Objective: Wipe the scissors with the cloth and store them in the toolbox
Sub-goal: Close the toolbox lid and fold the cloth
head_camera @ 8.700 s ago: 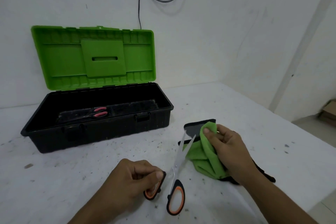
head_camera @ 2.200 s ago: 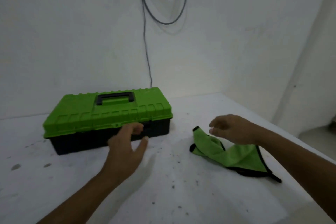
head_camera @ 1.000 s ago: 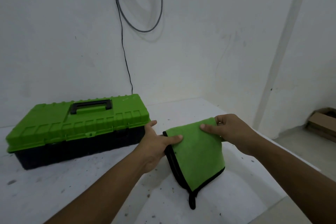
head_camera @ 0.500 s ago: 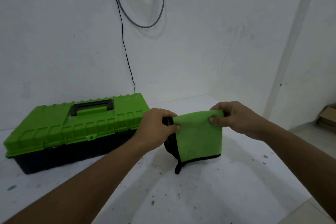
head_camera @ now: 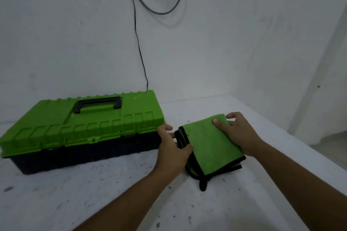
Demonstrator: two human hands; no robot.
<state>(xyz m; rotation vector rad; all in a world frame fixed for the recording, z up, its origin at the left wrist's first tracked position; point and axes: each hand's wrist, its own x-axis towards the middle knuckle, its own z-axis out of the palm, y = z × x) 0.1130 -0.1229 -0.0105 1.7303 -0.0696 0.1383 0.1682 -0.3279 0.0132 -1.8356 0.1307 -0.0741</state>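
cloth (head_camera: 210, 146) folded, between the hands, long axis 11-to-5 o'clock | left hand (head_camera: 170, 148) pinches its 9 o'clock edge | right hand (head_camera: 240, 135) pinches its 1 o'clock corner | toolbox (head_camera: 80, 124) lid down, at 9 o'clock, nearer left hand | scissors unseen

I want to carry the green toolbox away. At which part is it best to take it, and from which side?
Take the black handle in the middle of the toolbox lid, from above. It lies flat in its recess, so hook fingers under the bar first. The lid is down, but I cannot tell whether it is latched: lift gently.
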